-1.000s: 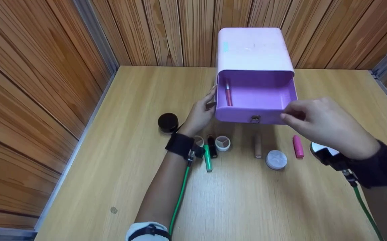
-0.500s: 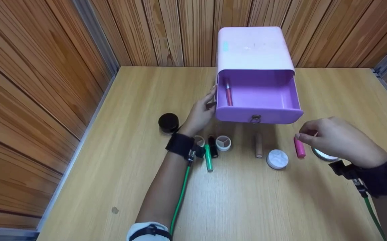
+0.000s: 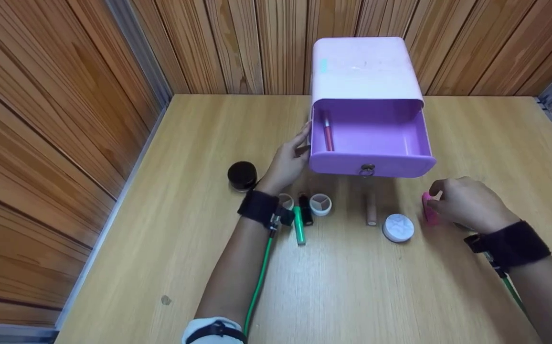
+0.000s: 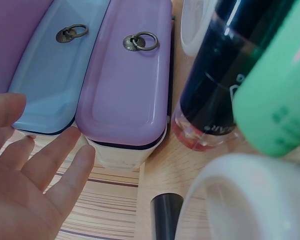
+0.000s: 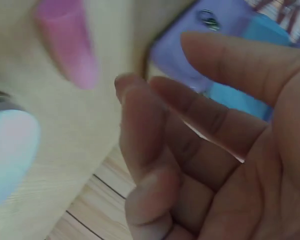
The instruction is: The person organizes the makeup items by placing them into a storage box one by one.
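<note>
A pale pink box (image 3: 366, 71) has its purple top drawer (image 3: 400, 166) pulled out, and a slim red lip gloss tube (image 3: 328, 136) lies inside at the left. My left hand (image 3: 285, 165) rests against the box's left side with its fingers extended. In the left wrist view, those fingers (image 4: 62, 155) lie beside blue and purple drawer fronts with ring pulls. My right hand (image 3: 469, 203) is over the table, loosely curled, right at a pink tube (image 3: 429, 217). The right wrist view shows a gap between the fingers and the pink tube (image 5: 70, 45).
Near my left wrist are a round black container (image 3: 242, 175), a green tube (image 3: 299, 227), a dark tube (image 3: 305, 210) and a white sectioned pot (image 3: 320, 205). A brownish tube (image 3: 371, 210) and a white round jar (image 3: 398, 228) sit before the drawer. Wooden walls enclose the table.
My right hand has left the drawer's right front corner and moved down and right to the pink tube. My left hand stays at the box's side.
</note>
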### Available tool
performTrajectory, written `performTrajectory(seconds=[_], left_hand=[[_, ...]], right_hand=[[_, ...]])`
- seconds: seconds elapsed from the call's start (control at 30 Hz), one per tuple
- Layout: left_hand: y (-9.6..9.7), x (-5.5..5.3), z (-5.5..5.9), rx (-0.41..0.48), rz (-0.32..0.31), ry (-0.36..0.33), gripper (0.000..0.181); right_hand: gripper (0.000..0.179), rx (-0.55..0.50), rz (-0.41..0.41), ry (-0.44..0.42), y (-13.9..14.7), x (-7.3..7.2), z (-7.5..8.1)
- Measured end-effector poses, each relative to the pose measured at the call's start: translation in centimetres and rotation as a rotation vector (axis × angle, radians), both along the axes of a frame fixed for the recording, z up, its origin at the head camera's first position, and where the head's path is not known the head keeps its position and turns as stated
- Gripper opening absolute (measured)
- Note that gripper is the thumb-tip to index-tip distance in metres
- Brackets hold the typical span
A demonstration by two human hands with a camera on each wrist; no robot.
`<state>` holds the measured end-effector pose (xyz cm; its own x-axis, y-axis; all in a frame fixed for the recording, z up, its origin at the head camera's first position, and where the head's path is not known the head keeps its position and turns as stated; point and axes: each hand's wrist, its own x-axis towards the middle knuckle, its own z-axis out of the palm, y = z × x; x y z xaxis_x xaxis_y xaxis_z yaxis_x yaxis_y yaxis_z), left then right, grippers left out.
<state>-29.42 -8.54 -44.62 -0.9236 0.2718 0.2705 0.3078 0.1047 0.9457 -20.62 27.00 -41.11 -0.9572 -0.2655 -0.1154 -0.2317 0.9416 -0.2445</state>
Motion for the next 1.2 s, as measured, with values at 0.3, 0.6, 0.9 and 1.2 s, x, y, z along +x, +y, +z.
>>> performTrajectory(seconds=[0.3, 0.6, 0.9, 1.2], left_hand=[[0.5, -0.2, 0.1, -0.016, -0.001, -0.006, 0.064], [0.8, 0.1, -0.4, -0.094, 0.04, 0.016, 0.07], [0.9, 0.1, -1.1, -0.309, 0.146, 0.044, 0.058], [0.8, 0.1, -1.5, -0.426, 0.236, -0.002, 0.044]], right_hand=[[0.025, 0.009, -0.016, -0.015, 1.1, -0.3, -2.2], [0.021, -0.018, -0.01, -0.073, 1.0, -0.1, -3.0], [0.021, -0.033, -0.002, -0.091, 1.1, 0.1, -3.1], [0.034, -0.014, 0.016, -0.09, 0.9, 0.0, -2.8]])
